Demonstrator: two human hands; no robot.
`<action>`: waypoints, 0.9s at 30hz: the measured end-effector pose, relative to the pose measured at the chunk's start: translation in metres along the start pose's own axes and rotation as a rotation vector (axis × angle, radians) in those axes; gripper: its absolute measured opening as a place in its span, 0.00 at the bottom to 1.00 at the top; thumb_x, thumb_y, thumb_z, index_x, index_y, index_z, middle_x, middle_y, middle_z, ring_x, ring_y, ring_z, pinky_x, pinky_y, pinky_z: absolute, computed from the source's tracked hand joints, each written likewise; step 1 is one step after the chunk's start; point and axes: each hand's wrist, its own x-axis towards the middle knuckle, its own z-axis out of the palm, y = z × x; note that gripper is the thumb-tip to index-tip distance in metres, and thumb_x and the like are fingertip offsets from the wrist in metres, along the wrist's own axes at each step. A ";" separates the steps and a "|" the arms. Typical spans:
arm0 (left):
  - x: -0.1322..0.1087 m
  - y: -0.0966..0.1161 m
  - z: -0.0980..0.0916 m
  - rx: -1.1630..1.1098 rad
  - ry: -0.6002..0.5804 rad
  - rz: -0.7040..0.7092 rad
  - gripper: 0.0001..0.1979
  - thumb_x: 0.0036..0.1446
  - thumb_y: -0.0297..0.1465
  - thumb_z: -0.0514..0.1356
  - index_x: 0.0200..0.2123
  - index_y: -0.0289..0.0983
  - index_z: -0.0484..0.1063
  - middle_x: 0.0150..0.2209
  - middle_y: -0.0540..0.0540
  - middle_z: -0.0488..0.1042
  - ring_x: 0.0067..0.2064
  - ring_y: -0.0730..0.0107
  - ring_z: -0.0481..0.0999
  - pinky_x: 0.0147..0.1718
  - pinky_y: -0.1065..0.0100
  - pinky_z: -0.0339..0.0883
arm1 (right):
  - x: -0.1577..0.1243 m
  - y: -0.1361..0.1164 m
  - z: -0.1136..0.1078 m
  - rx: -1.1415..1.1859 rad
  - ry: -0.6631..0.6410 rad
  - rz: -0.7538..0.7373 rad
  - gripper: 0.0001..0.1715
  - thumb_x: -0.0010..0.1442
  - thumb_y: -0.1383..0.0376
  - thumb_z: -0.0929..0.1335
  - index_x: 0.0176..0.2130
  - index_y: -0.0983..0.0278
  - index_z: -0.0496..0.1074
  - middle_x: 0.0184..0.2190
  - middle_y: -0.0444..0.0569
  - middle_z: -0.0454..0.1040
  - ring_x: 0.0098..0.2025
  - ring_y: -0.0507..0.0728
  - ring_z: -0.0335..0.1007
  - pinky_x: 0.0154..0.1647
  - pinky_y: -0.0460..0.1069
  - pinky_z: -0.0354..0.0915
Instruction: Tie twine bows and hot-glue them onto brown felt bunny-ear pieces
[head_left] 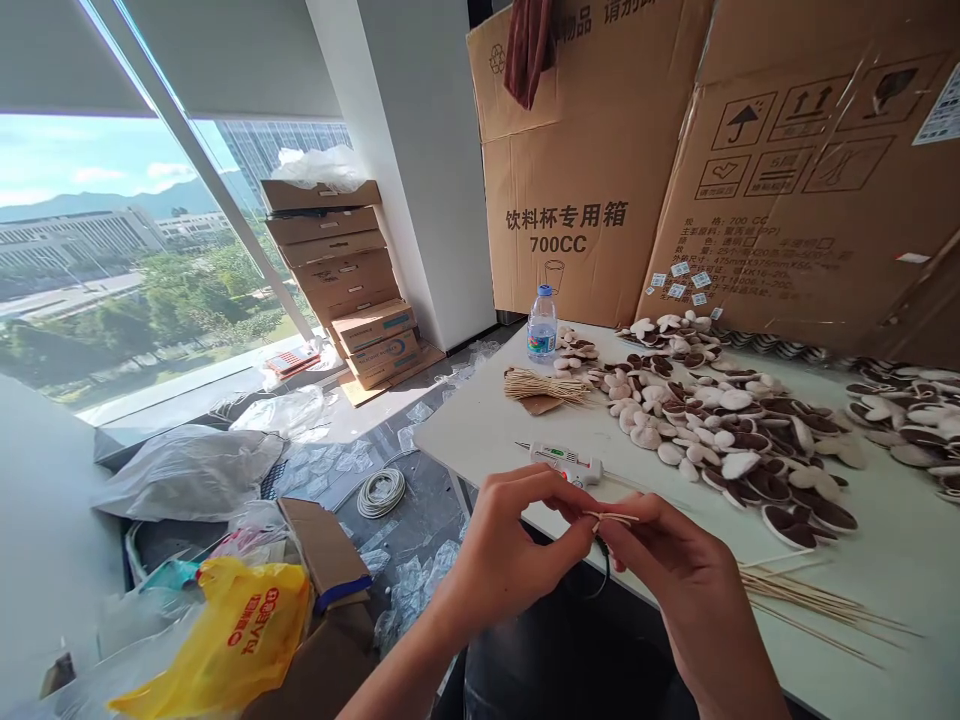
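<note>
My left hand [517, 530] and my right hand [671, 565] meet at the table's near edge, fingertips nearly touching. Between them they pinch some thin beige strands [611, 517], crossed or bunched together; their exact kind is hard to make out. Just beyond the left fingers lies a white glue gun [559, 460] with a small green display. Beside my right wrist, loose thin wooden sticks [825, 598] are spread on the white table [465, 430]. A big heap of brown and cream plush pieces [739, 420] lies beyond my right hand.
A tied-looking bundle of sticks [547, 388] and a water bottle [542, 325] stand farther back. Large cardboard boxes [585, 180] wall off the table's rear. On the floor at left are a yellow bag [247, 625], a coiled cable [381, 493], plastic wrap and stacked cartons [382, 345].
</note>
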 end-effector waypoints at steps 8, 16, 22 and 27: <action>-0.002 0.001 0.001 0.034 0.021 -0.070 0.07 0.57 0.22 0.71 0.36 0.40 0.87 0.31 0.50 0.85 0.35 0.66 0.84 0.45 0.64 0.74 | -0.002 0.002 0.000 0.008 0.011 0.000 0.10 0.61 0.53 0.81 0.37 0.56 0.86 0.29 0.45 0.75 0.32 0.58 0.72 0.38 0.51 0.77; -0.002 0.002 0.000 0.029 -0.007 -0.122 0.05 0.58 0.23 0.70 0.33 0.39 0.84 0.31 0.51 0.84 0.35 0.66 0.83 0.43 0.65 0.74 | -0.002 0.000 0.001 -0.024 -0.016 0.003 0.13 0.63 0.51 0.81 0.37 0.56 0.84 0.31 0.46 0.76 0.31 0.57 0.70 0.38 0.51 0.76; -0.003 0.000 0.000 0.116 -0.020 0.037 0.07 0.57 0.21 0.68 0.34 0.39 0.83 0.31 0.50 0.81 0.34 0.67 0.79 0.39 0.66 0.72 | -0.002 0.000 0.000 -0.049 -0.018 -0.007 0.14 0.62 0.50 0.81 0.37 0.56 0.83 0.26 0.43 0.71 0.30 0.56 0.68 0.36 0.49 0.74; -0.003 0.001 0.000 0.067 -0.012 0.054 0.05 0.59 0.22 0.69 0.33 0.38 0.84 0.30 0.49 0.81 0.33 0.68 0.80 0.39 0.67 0.72 | -0.002 0.003 -0.004 -0.018 -0.030 0.035 0.15 0.63 0.49 0.81 0.37 0.56 0.83 0.26 0.43 0.73 0.30 0.55 0.68 0.34 0.48 0.71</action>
